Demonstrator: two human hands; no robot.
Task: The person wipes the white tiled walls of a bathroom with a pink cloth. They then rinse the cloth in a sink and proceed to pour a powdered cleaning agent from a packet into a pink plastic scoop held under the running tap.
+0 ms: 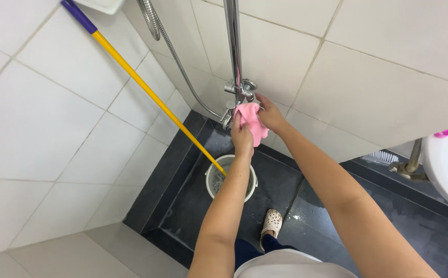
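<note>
The left hand (pixel 242 136) is gripping the lower edge of a soft pink cleaning cloth (pixel 251 119), its fingers curled and pinching the fabric. The right hand (pixel 270 114) is closing over the cloth's upper right side, pressing it against the chrome shower mixer valve (pixel 242 90) on the white tiled wall (pixel 378 77). A chrome riser pipe (pixel 233 41) is running upward from the valve, and a ribbed metal shower hose (pixel 170 46) is hanging to its left. Below the hands, a white plastic bucket (pixel 211 177) is sitting on the dark wet floor (pixel 316 216), with a yellow mop handle with a purple grip (pixel 141 85) leaning into it. A beige perforated clog (pixel 272 224) is standing just beside the bucket.
</note>
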